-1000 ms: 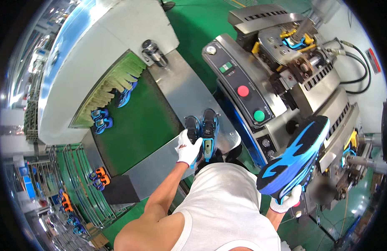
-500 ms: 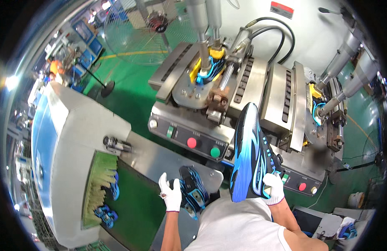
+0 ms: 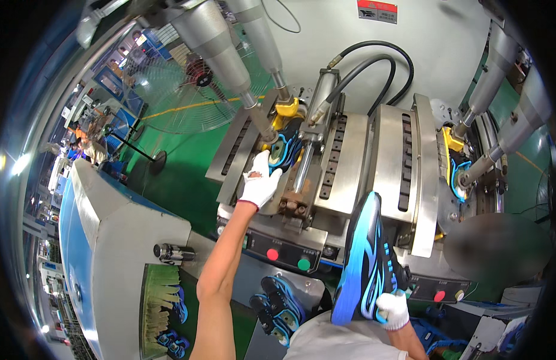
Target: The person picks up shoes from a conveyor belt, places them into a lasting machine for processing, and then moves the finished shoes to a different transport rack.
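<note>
Left gloved hand (image 3: pixel 259 185) grips the black-and-blue shoe (image 3: pixel 285 150) inside the steel press (image 3: pixel 350 162); pinch risk. Right hand (image 3: pixel 393 309) clamps another blue-soled shoe (image 3: pixel 365 264).

A big wire-caged fan (image 3: pixel 188 90) stands far left on the green floor (image 3: pixel 182 174). Near left, a white and blue cabinet (image 3: pixel 116 240) with yellow bristles (image 3: pixel 158 303) at its opening — small blue shoes (image 3: pixel 170 342) lie below them. Black hoses (image 3: pixel 374 66) loop over the far wall. Near the front, a red button (image 3: pixel 272 254) and a green button (image 3: pixel 303 263) sit side by side.
</note>
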A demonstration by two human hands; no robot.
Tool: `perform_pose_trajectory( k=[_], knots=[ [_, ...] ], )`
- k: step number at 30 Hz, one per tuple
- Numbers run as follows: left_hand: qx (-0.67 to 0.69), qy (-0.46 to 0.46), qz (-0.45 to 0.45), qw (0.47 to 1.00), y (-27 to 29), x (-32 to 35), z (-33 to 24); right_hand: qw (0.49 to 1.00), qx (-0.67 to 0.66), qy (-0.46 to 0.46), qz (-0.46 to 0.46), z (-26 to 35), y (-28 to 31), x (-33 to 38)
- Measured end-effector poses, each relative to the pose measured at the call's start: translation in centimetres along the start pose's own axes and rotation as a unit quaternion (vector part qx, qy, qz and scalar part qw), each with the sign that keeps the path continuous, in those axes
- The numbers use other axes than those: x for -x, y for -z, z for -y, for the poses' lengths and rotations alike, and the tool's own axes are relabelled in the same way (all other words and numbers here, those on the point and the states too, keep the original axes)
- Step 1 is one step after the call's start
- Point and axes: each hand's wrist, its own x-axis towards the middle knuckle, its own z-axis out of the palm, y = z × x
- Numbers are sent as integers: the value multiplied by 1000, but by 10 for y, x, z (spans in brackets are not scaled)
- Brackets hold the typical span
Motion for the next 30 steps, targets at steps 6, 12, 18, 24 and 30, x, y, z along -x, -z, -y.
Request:
perform_pose_trajectory(
  k=[6, 12, 18, 24, 30],
  knots=[
    [-102, 105, -64, 987, -70, -86, -14, 995, 14, 8, -101, 3, 11, 21],
    [-62, 164, 76, 982, -25, -129, -20, 977, 94, 104, -162, 9, -1, 3],
    [28, 142, -72, 987, 47, -53, -29, 972, 146, 132, -127, 17, -81, -30],
    [174, 241, -209, 932, 160, 99, -46, 982, 140, 124, 19, -6, -189, -166],
    [117, 408, -171, 889, 171, 301, -21, 946, 299, 122, -24, -2, -253, -394]
  ],
)
